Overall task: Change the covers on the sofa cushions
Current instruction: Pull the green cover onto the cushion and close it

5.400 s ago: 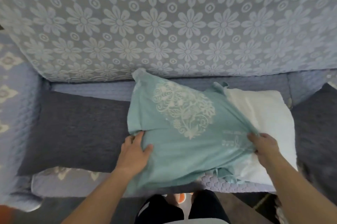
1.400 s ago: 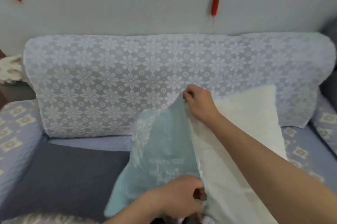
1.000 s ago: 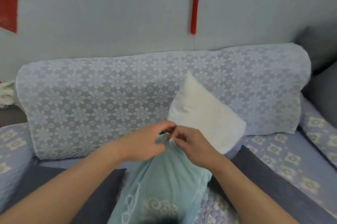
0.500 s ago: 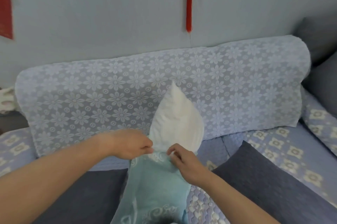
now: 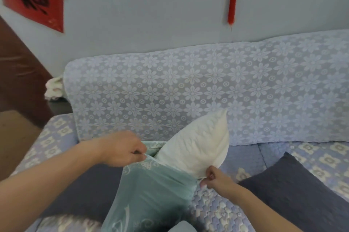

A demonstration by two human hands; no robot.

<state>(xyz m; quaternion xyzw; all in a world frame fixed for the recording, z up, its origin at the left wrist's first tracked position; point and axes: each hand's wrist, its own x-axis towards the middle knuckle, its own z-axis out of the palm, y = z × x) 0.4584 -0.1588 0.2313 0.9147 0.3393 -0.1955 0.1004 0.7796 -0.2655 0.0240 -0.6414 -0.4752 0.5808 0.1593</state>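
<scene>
fingers of left hand [image 5: 122, 149] and right hand [image 5: 211, 177] pinched on silky teal cover's [image 5: 151, 192] mouth, plump white cushion [image 5: 198, 143] half out

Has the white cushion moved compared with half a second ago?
Yes. Against the flowered sofa back, the white cushion now leans to the right, with more of it out of the teal cover.
</scene>
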